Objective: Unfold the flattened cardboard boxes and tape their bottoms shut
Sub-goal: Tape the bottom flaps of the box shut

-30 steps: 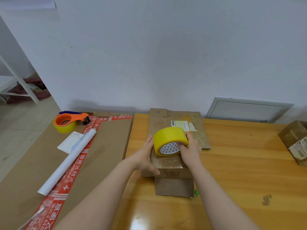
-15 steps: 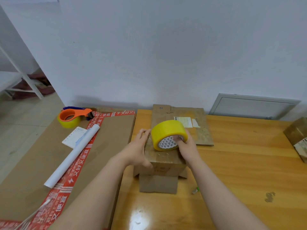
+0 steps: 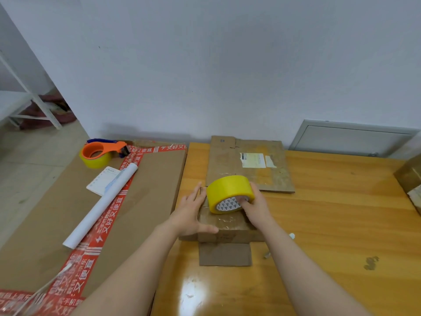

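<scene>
A small unfolded cardboard box (image 3: 227,229) stands on the wooden table (image 3: 330,224), one flap lying flat toward me. A strip of clear tape shines on its top. My right hand (image 3: 256,207) grips a yellow tape roll (image 3: 229,192) above the box's far end, thumb inside the core. My left hand (image 3: 190,212) rests flat with straight fingers on the box's left top edge. A flattened cardboard box (image 3: 248,165) with a torn label lies behind it near the wall.
A large flat cardboard sheet with red printed tape (image 3: 68,224) lies to the left, carrying an orange tape dispenser (image 3: 100,153), a white paper roll (image 3: 100,205) and a notepad (image 3: 102,179). Another box (image 3: 410,176) sits at the right edge.
The view has shifted slightly. My right hand has carried the tape roll a little farther along the box top, and my left hand stays flat on the box's left side.
</scene>
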